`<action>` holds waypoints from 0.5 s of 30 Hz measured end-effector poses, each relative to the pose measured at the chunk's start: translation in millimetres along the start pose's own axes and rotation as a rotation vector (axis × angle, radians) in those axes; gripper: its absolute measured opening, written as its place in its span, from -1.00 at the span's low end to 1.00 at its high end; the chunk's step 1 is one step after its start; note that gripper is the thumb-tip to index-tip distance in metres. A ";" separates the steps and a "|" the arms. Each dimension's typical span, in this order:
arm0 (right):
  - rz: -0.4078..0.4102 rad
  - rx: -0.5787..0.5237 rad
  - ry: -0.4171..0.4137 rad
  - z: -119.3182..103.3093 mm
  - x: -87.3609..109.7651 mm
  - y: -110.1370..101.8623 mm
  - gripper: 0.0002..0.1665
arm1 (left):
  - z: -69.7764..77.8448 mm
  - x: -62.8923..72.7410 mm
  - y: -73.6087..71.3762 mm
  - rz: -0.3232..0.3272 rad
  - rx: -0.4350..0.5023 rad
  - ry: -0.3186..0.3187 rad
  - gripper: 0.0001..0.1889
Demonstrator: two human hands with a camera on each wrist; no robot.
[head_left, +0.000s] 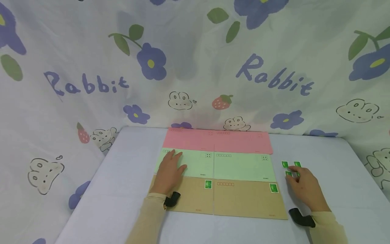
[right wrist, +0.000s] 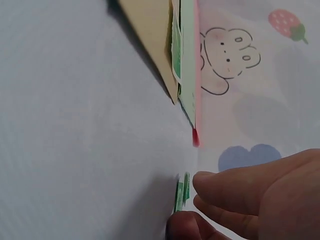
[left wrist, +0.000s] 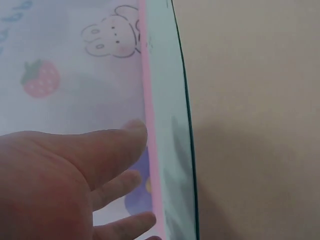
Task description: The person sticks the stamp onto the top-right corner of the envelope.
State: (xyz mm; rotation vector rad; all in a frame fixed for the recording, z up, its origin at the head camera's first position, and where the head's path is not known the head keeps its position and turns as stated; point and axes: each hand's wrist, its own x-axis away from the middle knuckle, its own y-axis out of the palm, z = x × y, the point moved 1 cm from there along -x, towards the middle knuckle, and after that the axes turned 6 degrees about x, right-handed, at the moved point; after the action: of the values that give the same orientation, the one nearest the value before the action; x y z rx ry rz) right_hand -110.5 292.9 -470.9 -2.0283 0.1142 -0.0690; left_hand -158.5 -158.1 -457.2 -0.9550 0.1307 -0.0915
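Note:
My left hand (head_left: pixel 167 173) lies with fingers spread over the left green envelope (head_left: pixel 195 169), its wrist above the left brown envelope (head_left: pixel 186 200). In the left wrist view the thumb and fingers (left wrist: pixel 112 150) stand apart with nothing between them. At the right, my right hand (head_left: pixel 306 188) reaches over several small green stamps (head_left: pixel 284 164) on the table. Its thumb and index finger are parted around the near-left stamp (head_left: pixel 288 174); another stamp is partly hidden by the fingers. Each brown envelope bears a green stamp (head_left: pixel 208 184) in its top right corner.
Two pink envelopes (head_left: pixel 240 140) lie behind the green ones, and a right green envelope (head_left: pixel 243 167) and right brown envelope (head_left: pixel 243 200) complete the rows. A white table (head_left: pixel 115 189) carries them, with a rabbit-print cloth (head_left: pixel 195 61) hanging behind.

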 end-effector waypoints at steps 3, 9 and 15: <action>0.003 0.004 -0.031 0.4 -1.0 -1.0 -0.54 | -2.7 -0.4 0.8 -0.003 0.011 -0.016 -0.42; 0.018 0.029 -0.075 1.0 -0.9 -2.1 -0.55 | -7.7 -2.2 3.3 -0.014 0.009 -0.030 -0.41; 0.034 0.059 -0.089 0.3 -0.5 -5.0 -0.57 | -10.4 -4.1 4.7 -0.021 -0.028 -0.024 -0.41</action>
State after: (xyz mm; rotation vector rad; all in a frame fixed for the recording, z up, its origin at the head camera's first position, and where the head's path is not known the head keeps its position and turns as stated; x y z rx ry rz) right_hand -110.8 295.4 -466.6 -1.9669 0.0901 0.0390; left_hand -164.0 -163.3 -466.7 -0.9851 0.0999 -0.0976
